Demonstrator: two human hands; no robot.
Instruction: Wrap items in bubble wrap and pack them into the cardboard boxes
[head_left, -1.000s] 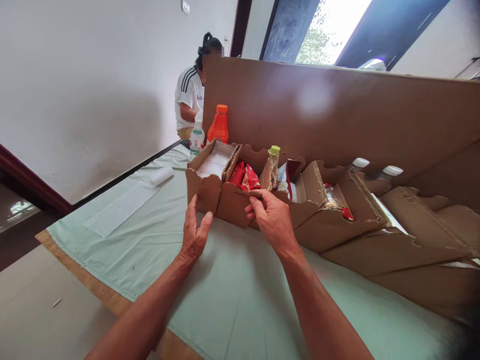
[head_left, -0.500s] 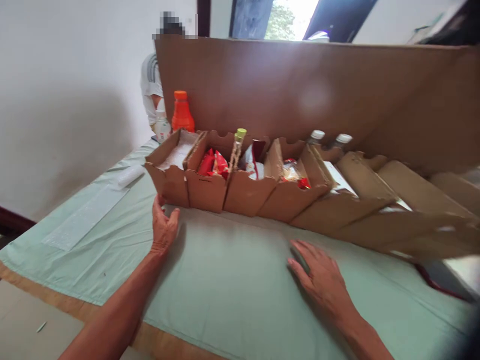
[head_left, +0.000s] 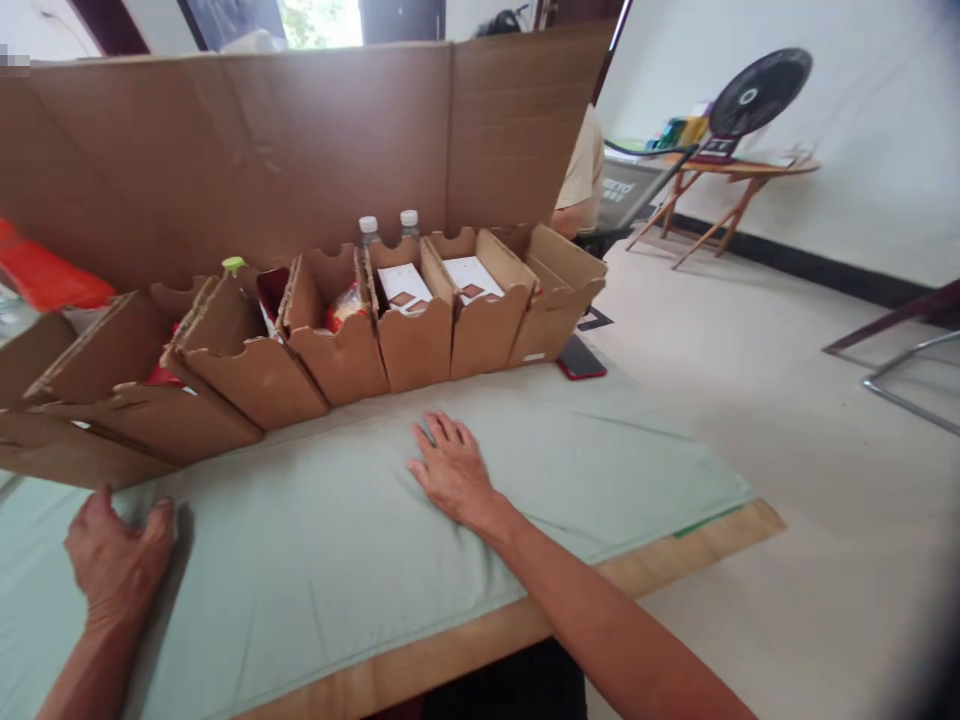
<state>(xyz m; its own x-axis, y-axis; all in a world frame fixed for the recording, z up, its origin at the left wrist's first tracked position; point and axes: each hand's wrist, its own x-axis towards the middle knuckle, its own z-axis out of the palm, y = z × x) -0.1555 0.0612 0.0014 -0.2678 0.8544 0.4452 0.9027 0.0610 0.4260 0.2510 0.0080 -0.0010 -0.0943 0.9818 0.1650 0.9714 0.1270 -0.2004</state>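
My left hand (head_left: 120, 555) is open on the cloth, fingers curved and thumb apart, close to the front of the leftmost cardboard bins (head_left: 142, 420). Nothing is in it. My right hand (head_left: 454, 470) lies open with fingers spread on the pale green cloth (head_left: 315, 560), in front of the middle bins. The row of bins holds red snack packets (head_left: 166, 368), a bag with red print (head_left: 346, 308) and, in two bins, white boxes (head_left: 403, 285). A tall cardboard panel (head_left: 337, 150) stands behind the row.
Two white-capped bottles (head_left: 368, 228), a green cap (head_left: 233, 265) and an orange bottle (head_left: 52, 270) show by the bins. A phone (head_left: 581, 358) lies at the row's right end. Behind the panel sits a person (head_left: 585, 170). A fan (head_left: 757, 95) stands on a wooden side table (head_left: 750, 170).
The view has swung to the right, bringing the row's right end, the phone and the fan into sight. Both hands remain on the cloth, empty.
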